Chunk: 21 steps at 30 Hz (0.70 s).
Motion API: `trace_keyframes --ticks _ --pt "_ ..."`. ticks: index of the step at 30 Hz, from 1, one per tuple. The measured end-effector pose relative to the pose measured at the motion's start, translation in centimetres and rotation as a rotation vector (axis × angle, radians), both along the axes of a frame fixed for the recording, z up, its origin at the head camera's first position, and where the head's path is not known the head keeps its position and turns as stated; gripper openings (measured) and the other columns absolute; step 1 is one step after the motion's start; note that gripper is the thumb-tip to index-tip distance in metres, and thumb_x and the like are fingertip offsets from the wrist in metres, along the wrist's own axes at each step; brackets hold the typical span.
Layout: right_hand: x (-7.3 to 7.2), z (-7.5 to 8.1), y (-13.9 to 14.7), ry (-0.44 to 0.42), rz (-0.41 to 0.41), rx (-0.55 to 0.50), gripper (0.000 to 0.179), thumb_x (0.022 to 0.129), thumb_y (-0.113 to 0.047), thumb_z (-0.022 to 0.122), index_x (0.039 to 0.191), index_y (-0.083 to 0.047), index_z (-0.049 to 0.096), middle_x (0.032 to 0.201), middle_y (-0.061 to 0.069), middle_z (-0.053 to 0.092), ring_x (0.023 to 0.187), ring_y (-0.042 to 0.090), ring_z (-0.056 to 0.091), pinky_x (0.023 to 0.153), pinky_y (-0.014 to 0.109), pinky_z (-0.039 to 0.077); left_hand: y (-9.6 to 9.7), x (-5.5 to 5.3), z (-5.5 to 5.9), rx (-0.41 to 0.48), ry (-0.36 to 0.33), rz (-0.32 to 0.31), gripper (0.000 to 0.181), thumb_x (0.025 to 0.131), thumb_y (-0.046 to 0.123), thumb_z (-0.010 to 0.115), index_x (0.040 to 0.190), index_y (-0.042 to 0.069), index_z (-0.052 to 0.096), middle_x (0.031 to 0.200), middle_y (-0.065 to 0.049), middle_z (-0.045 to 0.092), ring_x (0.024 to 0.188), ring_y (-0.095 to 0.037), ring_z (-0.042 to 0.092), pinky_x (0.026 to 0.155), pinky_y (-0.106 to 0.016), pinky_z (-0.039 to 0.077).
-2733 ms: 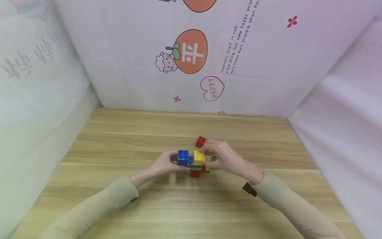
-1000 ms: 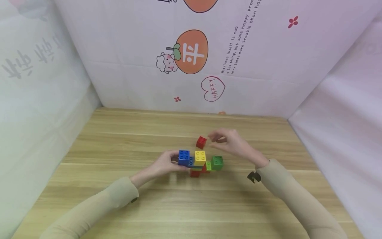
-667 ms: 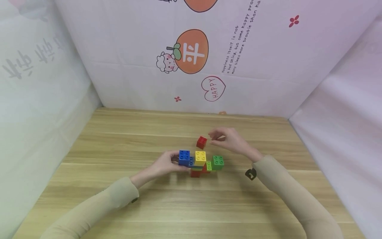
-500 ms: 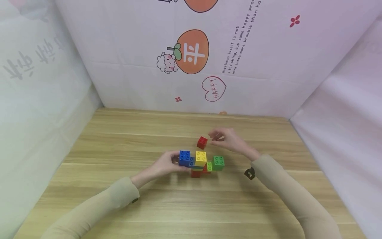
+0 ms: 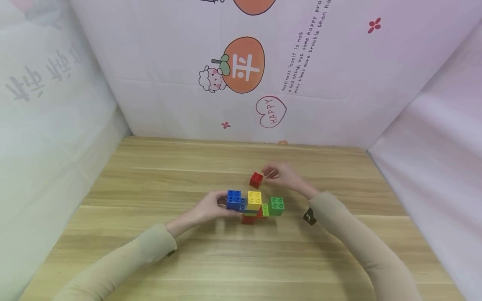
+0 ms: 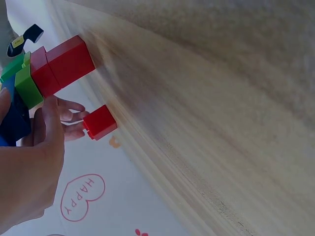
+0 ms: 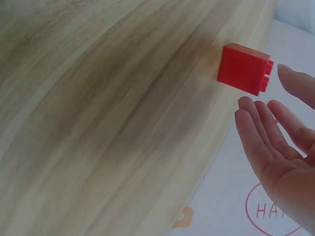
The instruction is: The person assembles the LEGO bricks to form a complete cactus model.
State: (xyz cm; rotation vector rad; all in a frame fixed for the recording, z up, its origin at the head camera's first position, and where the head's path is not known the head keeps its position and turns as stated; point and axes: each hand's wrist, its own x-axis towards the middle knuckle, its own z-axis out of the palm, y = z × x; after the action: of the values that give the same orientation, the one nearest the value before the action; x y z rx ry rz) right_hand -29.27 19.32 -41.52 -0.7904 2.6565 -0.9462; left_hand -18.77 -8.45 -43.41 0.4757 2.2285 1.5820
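My left hand (image 5: 209,207) grips a toy building-brick structure by its left side, at the blue brick (image 5: 234,200). Beside that blue brick a yellow brick (image 5: 254,200) tops the structure, and a green brick (image 5: 277,205) sits at its right end on a lime green brick (image 5: 265,210). Red bricks (image 6: 63,64) form the base in the left wrist view. Behind the structure a single red brick (image 7: 243,69) stands on the table. Close to it, with relaxed fingers and a gap between, is my right hand (image 5: 282,175), holding nothing.
The wooden table (image 5: 241,259) carries the bricks. White printed cloth walls rise at the back (image 5: 169,104), left (image 5: 56,117) and right (image 5: 433,133). A dark wrist-camera piece (image 5: 310,216) hangs by the right sleeve.
My right hand has let go of the yellow brick on the structure and moved back to the loose red brick, edging closer lately. My left hand keeps its grip in place.
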Motion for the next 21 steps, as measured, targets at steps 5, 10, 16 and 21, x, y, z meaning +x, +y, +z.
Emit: trace_keyframes --ticks 5,10,16,21 --pt "-0.3 -0.5 -0.5 -0.025 -0.009 0.022 0.037 0.086 -0.010 0.075 0.118 0.002 0.064 0.113 0.021 0.070 0.100 0.034 0.070 0.088 0.041 0.061 0.1 -0.1 0.0 0.003 -0.008 0.003 0.049 0.081 0.012 0.081 0.126 0.005 0.064 0.118 -0.013 0.073 0.105 -0.021 0.070 0.098 -0.036 0.057" --pt "-0.5 -1.0 -0.8 -0.048 -0.008 0.052 0.037 0.085 -0.016 0.077 0.117 -0.003 0.065 0.113 0.017 0.071 0.101 0.029 0.070 0.090 0.040 0.060 0.0 0.1 0.1 0.005 -0.015 0.001 0.049 0.081 0.012 0.081 0.127 0.006 0.064 0.119 -0.013 0.072 0.107 -0.022 0.070 0.099 -0.037 0.056" --pt "-0.8 -1.5 -1.2 -0.063 -0.028 0.078 0.036 0.085 -0.020 0.077 0.116 -0.006 0.065 0.114 0.014 0.071 0.101 0.025 0.069 0.090 0.039 0.060 -0.1 0.1 0.2 0.007 -0.021 0.002 0.049 0.082 0.013 0.080 0.128 0.007 0.063 0.120 -0.013 0.072 0.108 -0.023 0.069 0.100 -0.038 0.056" --pt "-0.9 -1.7 -1.4 -0.072 -0.050 0.091 0.034 0.086 -0.020 0.077 0.115 -0.007 0.065 0.113 0.012 0.071 0.101 0.024 0.069 0.091 0.040 0.058 -0.1 0.1 0.1 0.007 -0.015 -0.002 0.050 0.081 0.013 0.081 0.128 0.007 0.063 0.119 -0.012 0.072 0.108 -0.023 0.069 0.100 -0.038 0.055"
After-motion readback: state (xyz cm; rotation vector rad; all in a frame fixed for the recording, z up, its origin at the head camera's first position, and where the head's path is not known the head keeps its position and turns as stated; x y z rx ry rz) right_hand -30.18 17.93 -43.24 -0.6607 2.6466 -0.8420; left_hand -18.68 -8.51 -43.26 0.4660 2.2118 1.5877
